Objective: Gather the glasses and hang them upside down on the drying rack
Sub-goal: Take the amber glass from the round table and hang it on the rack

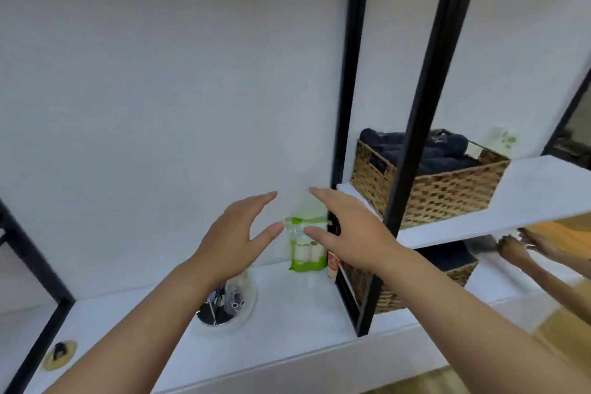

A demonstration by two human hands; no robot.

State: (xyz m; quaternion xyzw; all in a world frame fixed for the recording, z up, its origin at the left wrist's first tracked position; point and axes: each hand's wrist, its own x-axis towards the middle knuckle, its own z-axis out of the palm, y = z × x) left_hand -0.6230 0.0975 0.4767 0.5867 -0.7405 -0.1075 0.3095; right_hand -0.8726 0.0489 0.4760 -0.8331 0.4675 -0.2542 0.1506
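Note:
My left hand (238, 233) and my right hand (345, 230) are both raised in front of a white wall, fingers spread, palms facing each other, holding nothing. Between them, farther back on the white shelf (287, 323), stands a green and white packet (305, 243). Under my left wrist a clear glass container (228, 304) sits on the shelf with dark small items inside. No drinking glasses and no drying rack can be made out in this view.
A black-framed shelving unit (422, 105) stands at the right, with a woven basket (425, 179) of dark cloth on its white upper board. A second basket (415, 285) sits below. At the far right edge two more hands (524, 246) show. A yellow round object (60, 355) lies bottom left.

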